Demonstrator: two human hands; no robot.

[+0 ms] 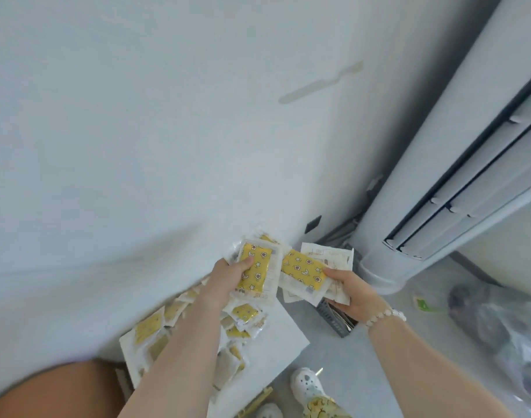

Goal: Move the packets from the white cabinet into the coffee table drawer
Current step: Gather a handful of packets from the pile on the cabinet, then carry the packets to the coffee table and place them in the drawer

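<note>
Left hand: closed around a stack of packets, thumb lying across the yellow star-printed face of the top one, fingers hidden beneath the stack. The stack extends forward and to the right of this hand.

Right hand: gripping a second stack, thumb pressed on the near edge of its top yellow packet, fingers curled under. This stack extends forward and to the left of the hand. A bead bracelet sits on the wrist behind it.

The two stacks lie side by side between the hands; whether their inner edges touch or overlap cannot be told.

Loose packets: a scattered pile below and behind the left hand, lying on a white surface, partly hidden by the left forearm.

Grey basket: directly beneath the right hand, on the floor.

White standing air-conditioner: beyond and to the right of the right hand.

Clear plastic bag: on the floor, well to the right of the right hand.

White clog: below, between the two forearms
</note>
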